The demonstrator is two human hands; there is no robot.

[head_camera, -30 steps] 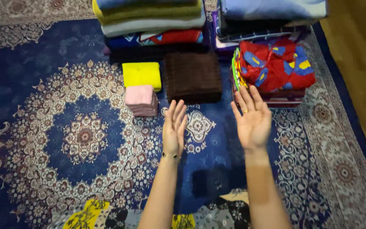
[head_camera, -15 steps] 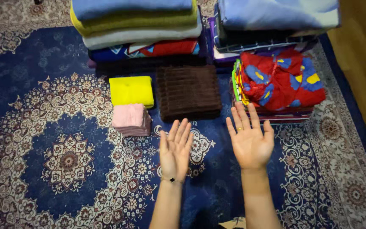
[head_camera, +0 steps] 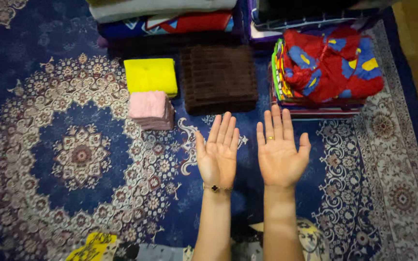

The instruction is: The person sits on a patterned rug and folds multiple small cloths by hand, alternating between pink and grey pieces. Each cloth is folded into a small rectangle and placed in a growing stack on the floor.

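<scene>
Head view shows me the folded brown towel (head_camera: pixel 220 77) lying on the carpet (head_camera: pixel 49 159) straight ahead, its longer side running away from me, nearest my left hand (head_camera: pixel 217 157), with my right hand (head_camera: pixel 279 157) alongside, both palms up, spread and empty.

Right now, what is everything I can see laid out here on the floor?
carpet: one, dark blue with cream floral pattern, under everything
yellow folded cloth: one, yellow, upper centre-left
pink folded stack: one, pink, just below the yellow one
brown folded towel: one, dark brown, centre top
red patterned pile: one, red with blue and yellow, upper right, on other folded pieces
large folded stack: one, several colours, top edge
left hand: open, palm up, empty, bracelet at wrist
right hand: open, palm up, empty, ring on one finger
</scene>
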